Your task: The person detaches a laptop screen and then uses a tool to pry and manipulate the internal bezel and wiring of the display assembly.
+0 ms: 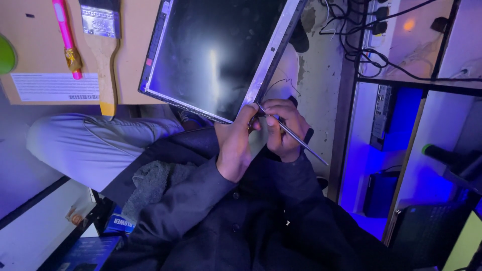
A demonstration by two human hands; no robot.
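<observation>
A dark flat screen panel [216,50] with a thin metal frame is tilted in front of me, its lower corner near my hands. My left hand [235,145] grips that corner at the frame's edge. My right hand [283,131] is shut on a thin metal rod-like tool [304,145], whose tip touches the frame's corner next to my left thumb. Thin dark wires [283,83] curl out from behind the panel just above my right hand. Both arms are in dark sleeves.
A cardboard box [40,55] at the upper left carries a paintbrush [103,30] and a pink pen [65,35]. A grey cloth [150,183] lies on my lap beside a leg in light trousers [85,145]. On the right, blue-lit shelves [396,150] stand under tangled cables [361,45].
</observation>
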